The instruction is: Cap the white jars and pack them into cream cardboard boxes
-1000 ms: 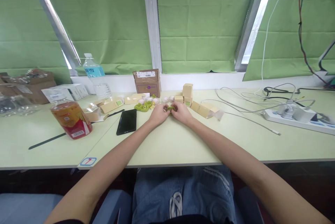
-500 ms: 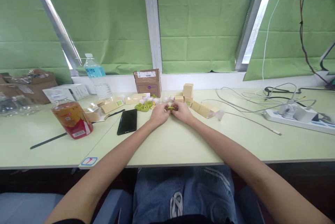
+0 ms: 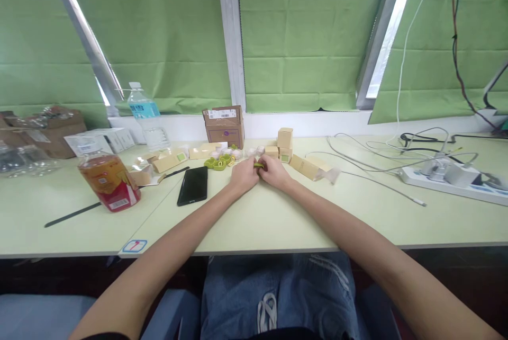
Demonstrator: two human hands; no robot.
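Note:
Both hands meet over the table, their fingers closed around a small olive-green piece [image 3: 259, 165] that they mostly hide. My left hand [image 3: 244, 173] grips it from the left, and my right hand [image 3: 273, 172] pinches it from the right. Just left of my left hand lie several similar green pieces [image 3: 219, 163], with a small yellow loop among them. Behind the hands are some whitish round items [image 3: 256, 150] in clear wrap. Small cream boxes [image 3: 284, 139] are stacked beyond my right hand, and an opened cream box [image 3: 305, 167] lies right of it.
A black phone [image 3: 193, 186] lies left of my forearm. Further left stand a tilted red drink bottle [image 3: 111, 181] and a water bottle [image 3: 148, 117]. A brown carton [image 3: 225, 128] is against the wall. Cables and a white power strip [image 3: 456, 184] occupy the right.
Both hands have turned slightly around the green piece. My left hand covers more of it now. The other things on the table have stayed in place.

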